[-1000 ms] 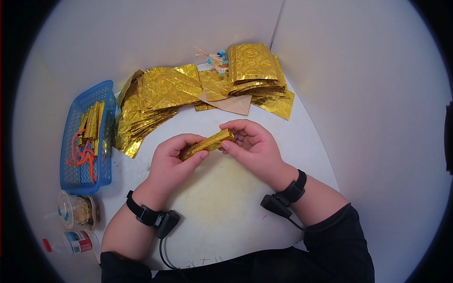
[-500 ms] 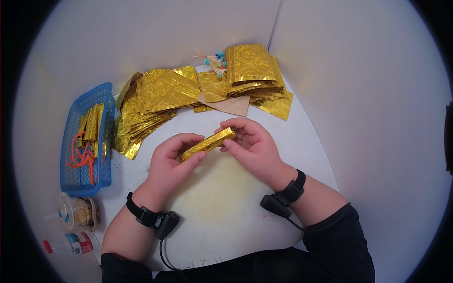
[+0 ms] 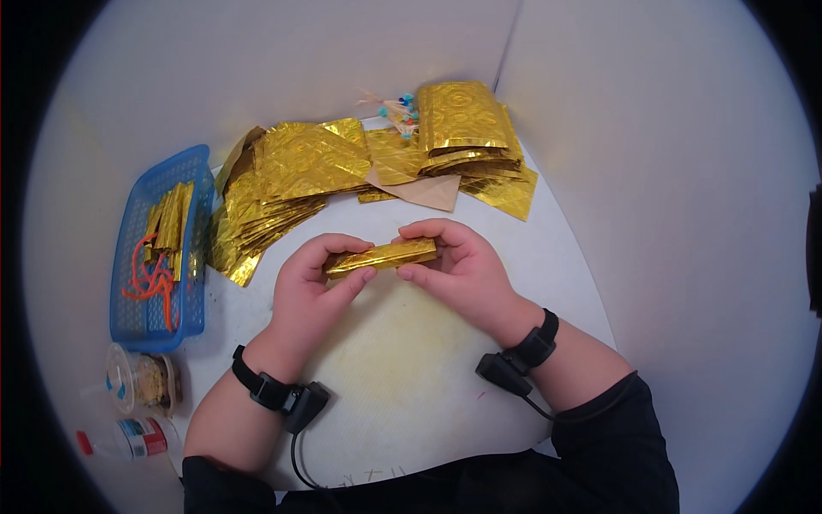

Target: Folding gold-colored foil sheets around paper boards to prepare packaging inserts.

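Gold roll (image 3: pixel 385 255) swung flatter, LH (image 3: pixel 310 287) & RH (image 3: pixel 467 270) pinching it; blue bskt (image 3: pixel 196 300) w/ gold pcs (image 3: pixel 171 223).

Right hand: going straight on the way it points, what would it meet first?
Past the held gold strip, the right hand would probably meet the left pile of gold sheets; depth unclear.
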`<state>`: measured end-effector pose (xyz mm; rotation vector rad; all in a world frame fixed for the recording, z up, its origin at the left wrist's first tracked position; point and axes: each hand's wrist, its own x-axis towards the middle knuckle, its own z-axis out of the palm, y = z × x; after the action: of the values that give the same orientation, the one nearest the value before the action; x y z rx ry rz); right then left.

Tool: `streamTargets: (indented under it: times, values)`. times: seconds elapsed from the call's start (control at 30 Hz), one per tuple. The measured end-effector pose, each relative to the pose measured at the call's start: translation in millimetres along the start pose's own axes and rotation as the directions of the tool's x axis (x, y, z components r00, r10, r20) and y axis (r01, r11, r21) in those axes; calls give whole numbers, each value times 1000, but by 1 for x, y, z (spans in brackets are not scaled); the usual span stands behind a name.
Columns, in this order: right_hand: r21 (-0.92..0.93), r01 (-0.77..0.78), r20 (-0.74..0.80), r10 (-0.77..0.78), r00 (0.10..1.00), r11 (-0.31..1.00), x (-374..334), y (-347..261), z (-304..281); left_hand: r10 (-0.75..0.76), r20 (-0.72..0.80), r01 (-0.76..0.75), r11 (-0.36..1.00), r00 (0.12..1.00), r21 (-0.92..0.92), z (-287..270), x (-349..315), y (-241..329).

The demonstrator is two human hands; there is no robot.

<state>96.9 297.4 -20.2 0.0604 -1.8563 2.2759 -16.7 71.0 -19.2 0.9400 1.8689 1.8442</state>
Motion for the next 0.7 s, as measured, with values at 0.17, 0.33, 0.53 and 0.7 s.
streamTargets:
  times: [0.17, 0.33, 0.53, 0.7]
  values:
    - [-125, -45, -45, 39, 998, 991, 0, -2, -2, 139, 28, -138, 990, 990, -31, -4, 0, -1]
    - [-452, 175, 47, -173, 984, 874, 2, -4, -7, 168, 48, -166, 985, 985, -53, -7, 2, -9]
    - [65, -172, -64, 177, 982, 983, 4, -1, -14, 139, -47, -146, 961, 989, -236, 2, -1, 1]
    - [358, -359, 136, 332, 933, 862, 3, -1, -22, 229, -33, -232, 965, 973, -121, 4, -4, -3]
